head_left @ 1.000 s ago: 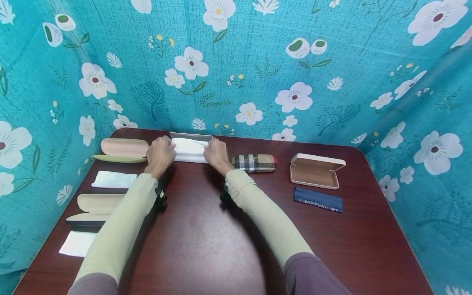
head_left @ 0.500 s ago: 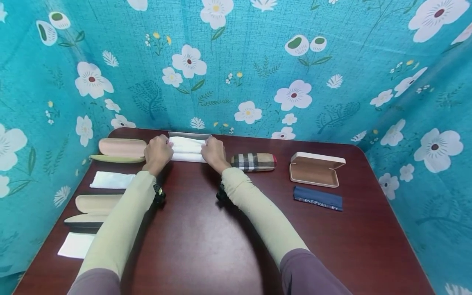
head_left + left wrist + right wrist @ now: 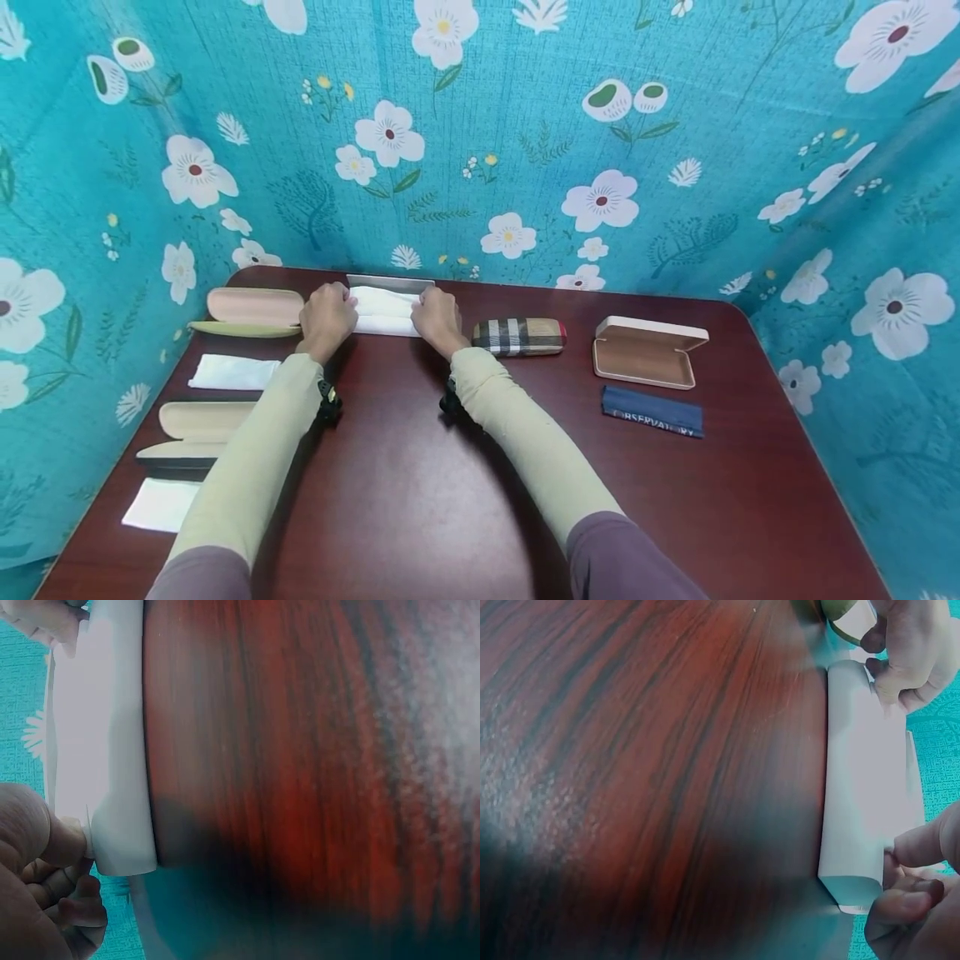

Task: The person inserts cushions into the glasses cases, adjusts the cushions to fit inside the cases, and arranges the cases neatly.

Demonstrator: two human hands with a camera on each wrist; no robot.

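A white glasses case [image 3: 384, 325] stands with its lid [image 3: 390, 284] raised at the far edge of the table. A white cloth [image 3: 386, 301] lies stretched across its opening. My left hand [image 3: 327, 320] pinches the cloth's left end between thumb and fingers; in the left wrist view that thumb [image 3: 66, 838] presses on the cloth. At the other end, my right hand [image 3: 437, 319] pinches the cloth beside the case's right side, its thumb [image 3: 922, 844] visible in the right wrist view. The part of the cloth under the fingertips is hidden.
A plaid glasses case [image 3: 521, 337] sits right of my right hand. Farther right are an open brown-lined case [image 3: 645, 362] and a folded blue cloth [image 3: 652, 410]. Leftward lie an open green case [image 3: 251, 310], a black case [image 3: 176, 450] and white cloths [image 3: 234, 372].
My right hand has shifted slightly left relative to the white case, keeping its pinch on the cloth. The left hand stays nearly in place. The head view has tilted a little.
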